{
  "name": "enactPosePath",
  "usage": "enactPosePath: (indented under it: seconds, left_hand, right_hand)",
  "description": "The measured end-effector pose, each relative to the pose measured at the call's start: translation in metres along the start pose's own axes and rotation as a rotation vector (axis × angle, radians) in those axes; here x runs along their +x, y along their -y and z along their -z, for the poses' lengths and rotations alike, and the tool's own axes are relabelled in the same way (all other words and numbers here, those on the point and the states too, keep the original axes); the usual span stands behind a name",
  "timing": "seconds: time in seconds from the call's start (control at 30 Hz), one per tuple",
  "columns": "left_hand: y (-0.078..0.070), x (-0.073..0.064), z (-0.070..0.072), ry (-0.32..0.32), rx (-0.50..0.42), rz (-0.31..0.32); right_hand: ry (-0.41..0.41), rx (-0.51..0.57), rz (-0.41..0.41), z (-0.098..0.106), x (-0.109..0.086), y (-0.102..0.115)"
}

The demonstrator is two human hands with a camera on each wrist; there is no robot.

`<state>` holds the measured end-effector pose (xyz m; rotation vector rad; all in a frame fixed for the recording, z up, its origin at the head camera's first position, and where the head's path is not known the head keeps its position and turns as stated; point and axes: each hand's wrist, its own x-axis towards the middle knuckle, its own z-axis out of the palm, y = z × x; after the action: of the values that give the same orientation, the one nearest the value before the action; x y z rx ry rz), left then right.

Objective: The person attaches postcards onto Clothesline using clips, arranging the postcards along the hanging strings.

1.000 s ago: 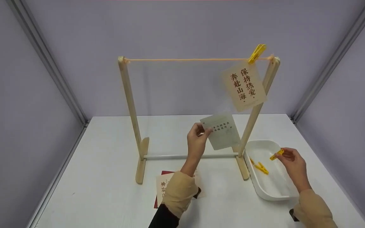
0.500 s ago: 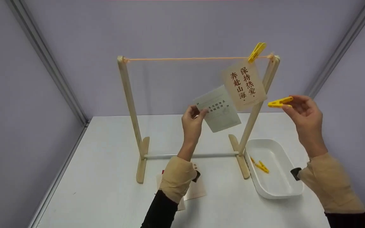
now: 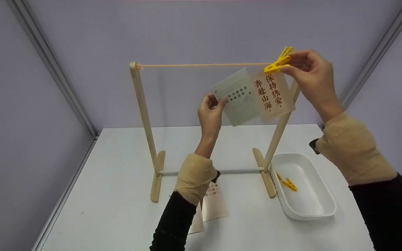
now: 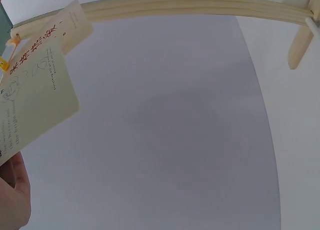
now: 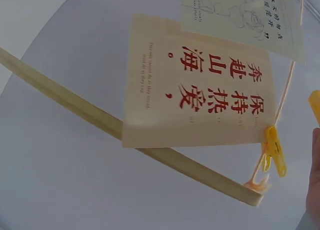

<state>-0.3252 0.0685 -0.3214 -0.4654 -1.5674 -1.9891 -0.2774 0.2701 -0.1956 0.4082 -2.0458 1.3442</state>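
Now your right hand [image 3: 311, 78] pinches a yellow peg [image 3: 277, 64] up at the string [image 3: 204, 65], beside the hung card [image 3: 272, 94]; your left hand [image 3: 209, 113] grips a pale card [image 3: 237, 96] by its lower left corner, raised just under the string. You seem to be at the pegging step: the card's top edge probably has to meet the string before the peg bites. Count two cards raised, more on the table [image 3: 117, 195], and two or so pegs in the tray [image 3: 321, 209].
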Motion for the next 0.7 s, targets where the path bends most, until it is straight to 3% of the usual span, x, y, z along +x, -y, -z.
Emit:
enactPosePath:
  seconds: [0.1,0.23,0.43,0.7]
  left_hand:
    - [-0.001,0.005,-0.002,0.003,0.017,0.001]
    - [-0.002,0.010,-0.005,0.003,0.045,0.006]
    - [0.001,0.012,-0.009,0.002,0.055,0.025]
    - [0.001,0.014,-0.010,0.006,0.038,0.044]
  right_hand:
    - [0.021,-0.139,0.020,-0.008,0.014,0.008]
    - [0.034,-0.240,0.027,-0.018,0.027,0.015]
    - [0.056,-0.301,-0.033,-0.028,0.035,0.018]
    - [0.069,-0.302,-0.072,-0.033,0.045,0.018]
